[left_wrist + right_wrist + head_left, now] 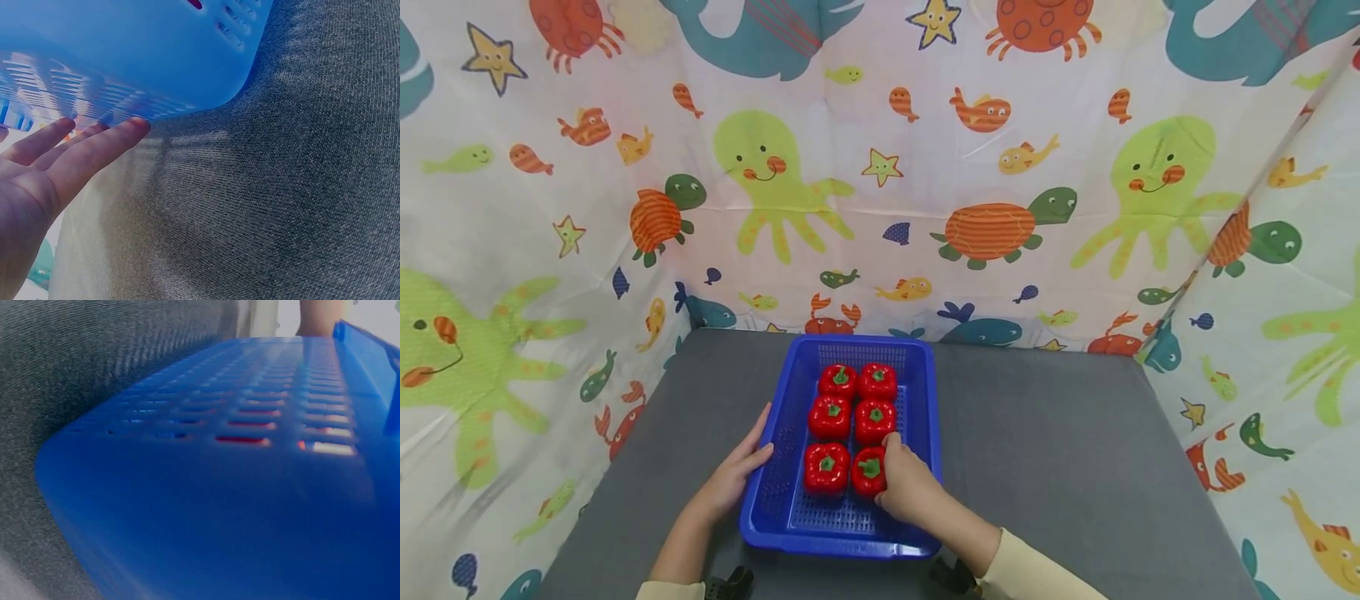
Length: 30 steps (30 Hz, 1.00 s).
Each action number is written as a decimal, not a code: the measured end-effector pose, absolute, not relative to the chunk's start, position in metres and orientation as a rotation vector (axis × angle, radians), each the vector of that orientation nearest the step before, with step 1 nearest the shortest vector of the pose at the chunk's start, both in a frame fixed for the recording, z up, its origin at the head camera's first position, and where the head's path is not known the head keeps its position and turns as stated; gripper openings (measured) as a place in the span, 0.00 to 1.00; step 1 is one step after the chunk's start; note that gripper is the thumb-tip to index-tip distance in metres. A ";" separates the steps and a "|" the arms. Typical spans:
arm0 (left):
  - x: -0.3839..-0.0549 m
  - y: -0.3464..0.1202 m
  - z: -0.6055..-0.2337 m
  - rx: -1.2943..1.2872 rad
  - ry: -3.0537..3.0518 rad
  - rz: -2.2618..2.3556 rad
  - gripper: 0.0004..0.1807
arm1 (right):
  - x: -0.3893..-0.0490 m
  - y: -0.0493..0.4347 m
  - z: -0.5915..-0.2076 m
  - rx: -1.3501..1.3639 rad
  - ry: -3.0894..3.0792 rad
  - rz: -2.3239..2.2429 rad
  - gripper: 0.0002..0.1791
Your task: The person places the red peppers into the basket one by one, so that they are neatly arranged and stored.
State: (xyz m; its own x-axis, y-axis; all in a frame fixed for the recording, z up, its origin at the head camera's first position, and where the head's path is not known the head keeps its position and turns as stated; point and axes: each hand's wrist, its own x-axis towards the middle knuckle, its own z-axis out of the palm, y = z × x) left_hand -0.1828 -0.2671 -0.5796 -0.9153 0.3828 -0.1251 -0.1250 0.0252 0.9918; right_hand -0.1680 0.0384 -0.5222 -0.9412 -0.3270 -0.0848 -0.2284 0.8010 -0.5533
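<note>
A blue plastic basket (842, 547) with slotted walls holds several shiny red bell peppers with green stems, set in two columns. My right hand (915, 485) reaches over the basket's near right side and grips the nearest right bell pepper (866, 472), thumb and fingers at its right side. Left of it sits another bell pepper (827, 468). Against the basket's left wall rests my left hand (730, 479), its fingers extended. The left wrist view shows those fingers (100, 147) close under the slotted wall. In the right wrist view, the basket's wall (206, 506) hides the grip.
The basket stands on a dark grey tabletop (1045, 450), which extends to both sides of it. A white curtain (880, 192) printed with sea animals encloses the back and sides.
</note>
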 end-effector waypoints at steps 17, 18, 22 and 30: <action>-0.187 -0.269 -0.583 0.246 1.983 1.941 0.33 | -0.164 0.034 -0.526 -0.452 2.890 -0.745 0.36; -0.187 -0.268 -0.582 0.244 1.986 1.939 0.33 | -0.164 0.034 -0.525 -0.455 2.891 -0.757 0.36; -0.187 -0.268 -0.581 0.221 1.988 1.941 0.32 | -0.162 0.039 -0.519 -0.466 2.884 -0.826 0.42; -0.187 -0.269 -0.580 0.188 2.005 1.915 0.31 | -0.158 0.067 -0.482 -0.370 2.837 -0.989 0.44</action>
